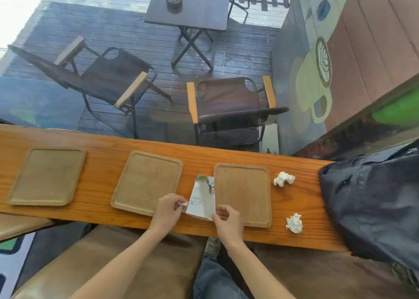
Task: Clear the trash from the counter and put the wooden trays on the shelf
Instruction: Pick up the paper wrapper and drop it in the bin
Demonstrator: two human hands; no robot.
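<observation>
Three wooden trays lie flat in a row on the orange wooden counter (pixel 99 140): a left tray (pixel 46 176), a middle tray (pixel 146 182) and a right tray (pixel 243 193). Between the middle and right trays, a white printed paper bag (pixel 203 200) is held up off the counter. My left hand (pixel 169 208) pinches its left edge and my right hand (pixel 227 221) pinches its lower right corner. Two crumpled white tissues lie right of the right tray, one farther back (pixel 283 179) and one near the counter's front edge (pixel 294 222).
A dark jacket or bag (pixel 371 205) covers the counter's right end. Brown cushioned seats (pixel 127 264) sit below the counter's near edge. Beyond the window, folding chairs (pixel 231 103) and a dark table (pixel 190 4) with an ashtray (pixel 174 1) stand on a deck.
</observation>
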